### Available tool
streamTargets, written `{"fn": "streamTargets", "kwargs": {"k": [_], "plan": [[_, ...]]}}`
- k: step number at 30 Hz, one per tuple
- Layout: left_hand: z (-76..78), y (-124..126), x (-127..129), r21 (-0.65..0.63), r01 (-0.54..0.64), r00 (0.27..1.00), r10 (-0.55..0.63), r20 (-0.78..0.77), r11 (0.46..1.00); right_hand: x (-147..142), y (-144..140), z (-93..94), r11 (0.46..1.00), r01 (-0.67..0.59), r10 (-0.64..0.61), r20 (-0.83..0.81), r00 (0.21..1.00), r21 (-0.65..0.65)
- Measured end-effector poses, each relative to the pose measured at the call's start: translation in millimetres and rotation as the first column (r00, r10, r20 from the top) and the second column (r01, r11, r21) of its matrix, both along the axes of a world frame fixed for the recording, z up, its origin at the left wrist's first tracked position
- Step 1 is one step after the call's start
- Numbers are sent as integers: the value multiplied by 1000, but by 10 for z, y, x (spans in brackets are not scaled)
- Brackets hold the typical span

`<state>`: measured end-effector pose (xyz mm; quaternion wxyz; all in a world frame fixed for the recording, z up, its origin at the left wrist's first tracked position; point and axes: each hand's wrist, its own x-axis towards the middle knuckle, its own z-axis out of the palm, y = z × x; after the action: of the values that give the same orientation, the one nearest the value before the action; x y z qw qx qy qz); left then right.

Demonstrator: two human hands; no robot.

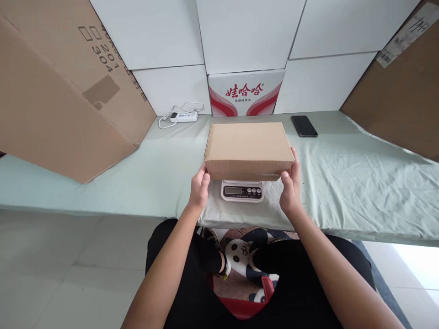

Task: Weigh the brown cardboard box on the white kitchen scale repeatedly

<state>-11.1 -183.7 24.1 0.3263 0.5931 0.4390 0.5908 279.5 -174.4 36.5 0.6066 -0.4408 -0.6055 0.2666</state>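
Box (249,142) is lying between our left grip (199,188) and right grip (291,188), its long side running left to right; we are clamping its near corners, holding it over the scale (242,192) on the tabletop (343,183).

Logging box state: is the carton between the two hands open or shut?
Shut on top: the carton shows a flat, unbroken upper face with no flap raised. Underside out of view: cannot tell.

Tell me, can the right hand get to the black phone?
Probably yes, if the right hand lets go of the cardboard box: the black phone lies a little beyond that hand, with just green cloth between them.
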Motion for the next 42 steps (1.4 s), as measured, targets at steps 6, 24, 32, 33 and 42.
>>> {"fn": "streamTargets", "kwargs": {"k": [6,24,32,33,42], "plan": [[32,9,20,-2,31,1000,-31,3,1000,-8,10,39,1000,28,-28,23,999,-1],[31,18,22,1,37,999,-37,-14,999,-26,18,38,999,44,-44,23,999,1],[-86,57,-11,13,-36,992,34,124,999,195,120,-43,986,166,-166,-140,976,-8],[-102,65,-16,16,-39,989,36,143,999,223,136,-56,984,179,-179,-169,969,-17],[-180,106,-33,-3,-72,985,72,159,997,256,150,-146,982,180,-187,-206,961,-52]]}}
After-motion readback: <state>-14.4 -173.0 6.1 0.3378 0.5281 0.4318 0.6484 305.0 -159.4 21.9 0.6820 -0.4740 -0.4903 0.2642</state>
